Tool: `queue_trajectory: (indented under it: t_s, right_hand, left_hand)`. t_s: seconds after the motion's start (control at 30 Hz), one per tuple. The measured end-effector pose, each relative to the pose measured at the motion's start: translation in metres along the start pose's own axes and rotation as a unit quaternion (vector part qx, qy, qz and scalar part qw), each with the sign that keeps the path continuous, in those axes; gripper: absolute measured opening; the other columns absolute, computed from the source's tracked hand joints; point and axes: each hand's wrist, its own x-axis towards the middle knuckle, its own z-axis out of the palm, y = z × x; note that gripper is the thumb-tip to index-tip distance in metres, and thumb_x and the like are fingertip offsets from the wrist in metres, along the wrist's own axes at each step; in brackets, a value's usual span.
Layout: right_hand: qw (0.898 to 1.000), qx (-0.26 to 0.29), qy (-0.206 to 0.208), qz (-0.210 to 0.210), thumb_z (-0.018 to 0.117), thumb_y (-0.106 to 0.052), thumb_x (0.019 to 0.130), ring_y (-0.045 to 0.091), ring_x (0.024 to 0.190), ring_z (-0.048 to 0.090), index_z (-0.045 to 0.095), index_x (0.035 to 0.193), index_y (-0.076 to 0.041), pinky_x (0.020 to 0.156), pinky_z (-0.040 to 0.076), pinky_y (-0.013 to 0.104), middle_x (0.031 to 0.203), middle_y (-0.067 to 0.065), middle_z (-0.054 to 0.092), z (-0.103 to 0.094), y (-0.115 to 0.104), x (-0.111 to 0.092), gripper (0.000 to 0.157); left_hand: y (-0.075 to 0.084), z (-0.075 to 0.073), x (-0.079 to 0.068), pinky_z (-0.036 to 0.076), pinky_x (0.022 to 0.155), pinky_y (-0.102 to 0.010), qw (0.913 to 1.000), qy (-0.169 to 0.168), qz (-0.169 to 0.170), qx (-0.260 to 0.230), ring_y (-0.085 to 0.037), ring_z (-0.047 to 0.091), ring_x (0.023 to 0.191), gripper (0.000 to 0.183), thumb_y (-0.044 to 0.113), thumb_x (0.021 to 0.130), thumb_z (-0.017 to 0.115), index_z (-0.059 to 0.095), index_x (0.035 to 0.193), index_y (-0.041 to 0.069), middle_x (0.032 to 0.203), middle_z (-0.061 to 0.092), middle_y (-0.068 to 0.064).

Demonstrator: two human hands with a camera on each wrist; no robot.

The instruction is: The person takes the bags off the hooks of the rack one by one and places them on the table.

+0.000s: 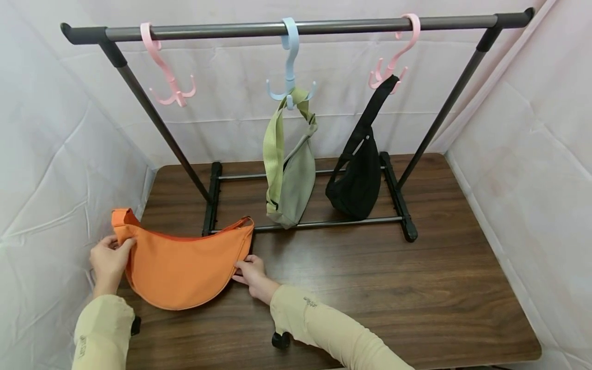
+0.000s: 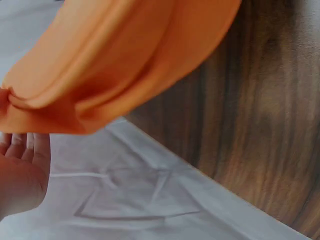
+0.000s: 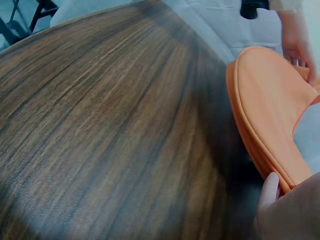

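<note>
An orange crescent-shaped shoulder bag (image 1: 185, 267) is held up over the left part of the table, its curved bottom seam toward the person. My left hand (image 1: 110, 259) pinches its left end just below the orange strap (image 1: 124, 217), thumb in front. At the opposite end my right hand (image 1: 253, 275) grips the bag's edge. In the right wrist view the thumb of my right hand (image 3: 270, 192) lies along the piped seam. The left wrist view shows folds in the orange fabric (image 2: 115, 75) above the fingers of my left hand (image 2: 25, 175).
A dark metal rack (image 1: 222, 31) stands on the wood table (image 1: 370, 293). From it hang a bare pink hook (image 1: 173, 85), a blue hook (image 1: 290, 61) with a green bag (image 1: 298, 174), and another pink hook (image 1: 393, 59) with a black bag (image 1: 363, 180). White cloth walls (image 1: 532, 154) surround it.
</note>
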Motion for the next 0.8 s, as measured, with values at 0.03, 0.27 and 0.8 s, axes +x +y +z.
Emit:
queue_trajectory:
  t_s: [0.03, 0.27, 0.8]
  right_hand:
    - [1.000, -0.001, 0.002, 0.001, 0.056, 0.004, 0.081, 0.013, 0.064, 0.054, 0.048, 0.090, -0.003, 0.072, 0.055, 0.036, 0.076, 0.005, 0.050, 0.000, 0.002, 0.000, 0.013]
    - [1.000, -0.006, 0.021, -0.012, 0.052, 0.007, 0.079, 0.013, 0.064, 0.054, 0.049, 0.093, 0.000, 0.069, 0.056, 0.034, 0.075, 0.005, 0.050, 0.001, 0.013, 0.005, 0.016]
    - [0.997, -0.061, 0.031, -0.027, 0.053, 0.007, 0.081, 0.021, 0.071, 0.064, 0.053, 0.101, 0.005, 0.064, 0.056, 0.033, 0.079, 0.014, 0.061, -0.007, 0.035, 0.034, 0.020]
  left_hand:
    - [-0.003, 0.003, 0.002, 0.036, 0.046, -0.006, 0.9998, -0.002, -0.001, 0.018, 0.017, 0.038, 0.048, 0.027, 0.022, 0.079, 0.065, 0.065, 0.096, 0.000, 0.055, 0.043, 0.030]
    - [-0.013, 0.013, 0.009, 0.033, 0.047, -0.009, 0.9973, -0.006, -0.024, 0.069, 0.012, 0.033, 0.050, 0.043, 0.025, 0.080, 0.061, 0.061, 0.108, -0.007, 0.061, 0.050, 0.016]
    - [-0.025, 0.022, 0.008, 0.034, 0.057, -0.022, 0.9937, -0.033, -0.085, 0.065, -0.035, 0.048, 0.096, 0.049, 0.025, 0.084, 0.053, 0.050, 0.118, -0.011, 0.093, 0.053, -0.025]
